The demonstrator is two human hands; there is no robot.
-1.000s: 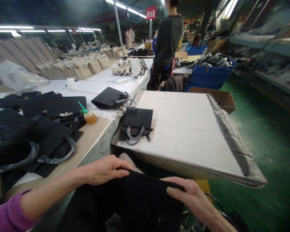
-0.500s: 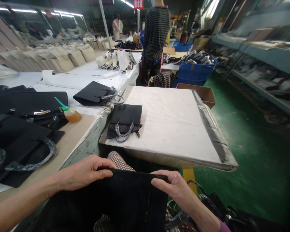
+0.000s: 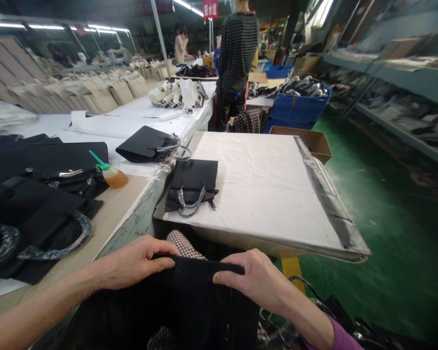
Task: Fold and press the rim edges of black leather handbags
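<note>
A black handbag lies across my lap, its upper edge pinched between thumbs and fingers. My left hand grips that edge on the left, with the fingertips hidden behind the material. On the same edge, further right, my right hand holds on, its thumb on the near face. Just beyond, on the white-topped table, rests another black handbag with plastic-wrapped handles. One more black bag lies at the corner of the left-hand table. Checked cloth shows over my knee.
On the left table lie several black bags and a glue bottle with a green nozzle. Rows of beige bags stand behind. A person in a striped top stands ahead, near a blue bin and a cardboard box.
My right hand has slid left along the bag's edge, closer to my left hand. The left hand keeps its hold. The whole view has shifted slightly.
</note>
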